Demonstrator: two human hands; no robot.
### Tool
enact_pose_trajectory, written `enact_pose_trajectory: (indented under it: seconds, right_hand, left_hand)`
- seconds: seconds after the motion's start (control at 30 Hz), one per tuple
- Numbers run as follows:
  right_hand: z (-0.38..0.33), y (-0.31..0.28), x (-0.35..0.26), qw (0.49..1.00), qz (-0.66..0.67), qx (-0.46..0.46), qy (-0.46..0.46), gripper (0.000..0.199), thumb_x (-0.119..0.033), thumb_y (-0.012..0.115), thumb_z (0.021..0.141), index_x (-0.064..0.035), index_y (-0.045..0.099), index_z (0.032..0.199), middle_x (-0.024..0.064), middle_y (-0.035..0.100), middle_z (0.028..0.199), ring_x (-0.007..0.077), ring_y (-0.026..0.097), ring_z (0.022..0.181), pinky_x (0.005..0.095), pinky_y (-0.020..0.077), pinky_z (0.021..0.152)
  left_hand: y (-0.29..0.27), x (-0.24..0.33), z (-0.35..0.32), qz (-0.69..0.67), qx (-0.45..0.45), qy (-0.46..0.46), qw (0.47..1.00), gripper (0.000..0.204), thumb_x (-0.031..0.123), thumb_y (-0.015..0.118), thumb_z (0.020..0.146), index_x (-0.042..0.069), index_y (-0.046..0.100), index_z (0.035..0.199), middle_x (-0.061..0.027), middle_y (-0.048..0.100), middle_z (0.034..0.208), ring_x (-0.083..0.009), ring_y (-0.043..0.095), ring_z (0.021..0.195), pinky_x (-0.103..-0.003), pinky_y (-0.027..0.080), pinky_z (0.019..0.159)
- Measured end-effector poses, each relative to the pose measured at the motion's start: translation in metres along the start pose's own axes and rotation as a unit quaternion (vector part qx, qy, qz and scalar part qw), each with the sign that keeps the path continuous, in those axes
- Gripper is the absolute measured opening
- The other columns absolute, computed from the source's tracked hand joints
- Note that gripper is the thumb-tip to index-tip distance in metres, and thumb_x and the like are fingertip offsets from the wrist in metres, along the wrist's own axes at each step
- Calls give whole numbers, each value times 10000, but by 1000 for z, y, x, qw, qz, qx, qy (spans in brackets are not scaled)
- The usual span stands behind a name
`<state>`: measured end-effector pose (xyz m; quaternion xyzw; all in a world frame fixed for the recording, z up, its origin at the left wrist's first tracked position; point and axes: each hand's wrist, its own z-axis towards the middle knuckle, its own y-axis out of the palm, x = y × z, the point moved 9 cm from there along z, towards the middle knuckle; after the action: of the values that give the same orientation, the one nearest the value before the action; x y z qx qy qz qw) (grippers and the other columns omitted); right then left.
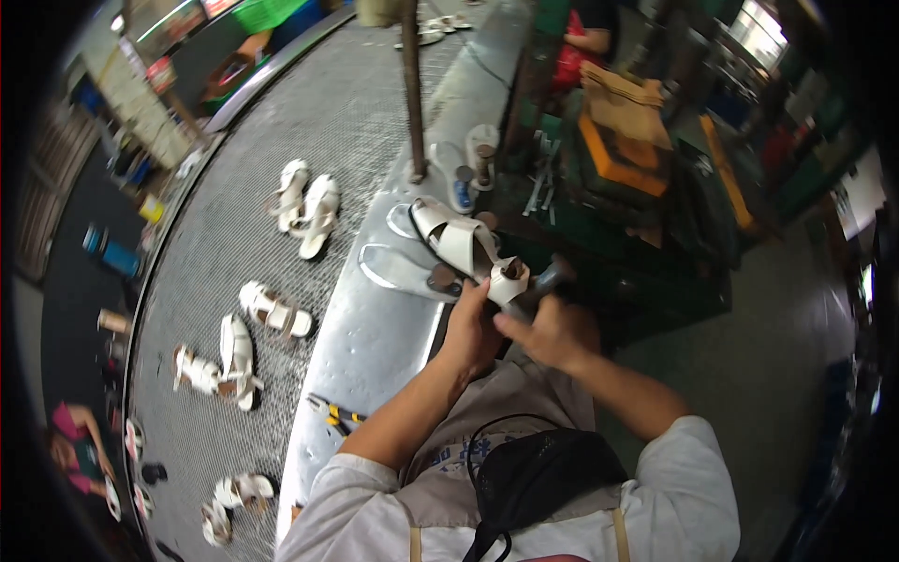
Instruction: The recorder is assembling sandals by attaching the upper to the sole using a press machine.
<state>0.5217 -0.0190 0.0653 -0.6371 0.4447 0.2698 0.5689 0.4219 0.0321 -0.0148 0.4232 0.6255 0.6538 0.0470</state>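
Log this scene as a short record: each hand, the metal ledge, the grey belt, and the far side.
Left hand: holds a white sandal near its heel
Right hand: closed around a dark-headed tool, blurred, close to the heel
Metal ledge: clear sole-shaped pieces; pliers with yellow-and-black handles
Grey belt: several other sandals, also white
Far side: blue bottle; another person at lower left

One held sandal (459, 241), one blurred tool (555, 274), seven white sandals (236, 347) along the nearer belt (187, 272), one pair of pliers (332, 410)
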Motion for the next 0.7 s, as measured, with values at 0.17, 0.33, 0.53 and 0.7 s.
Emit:
enact_pose_trajectory:
  seconds: [0.17,0.33,0.53,0.7]
  right_hand:
    - [38,-140,53,923,100,350,-127,397,-304,792,993,12,644,1184,63,729,969,208,694,832,390,579,786]
    - [100,-264,-6,825,-314,462,88,803,-630,682,972,92,555,1299,283,786,979,456,782,940,547,624,824]
    - [154,-280,3,822,-389,379,171,889,-680,604,1006,119,494,1380,265,793,1110,414,788,1049,520,624,886]
    - [153,-288,5,818,-398,381,164,905,-695,614,993,110,503,1390,259,790,1147,389,790,1064,510,627,886]
  left_hand:
    - [90,36,-56,422,-314,67,848,643,210,699,1036,46,498,1625,-175,588,1597,-295,532,1498,-429,384,1246]
    - [69,8,-82,415,-357,-143,825,437,140,692,1045,4,657,1459,-180,710,1430,-262,684,1316,-395,525,1122]
    - [-2,26,-79,486,-181,-56,853,310,93,634,1086,1,691,1377,-121,758,1275,-210,718,1179,-352,560,1041]
    - [-72,71,-71,435,13,0,900,244,67,608,1094,0,721,1299,-109,775,1171,-175,716,1063,-321,564,961]
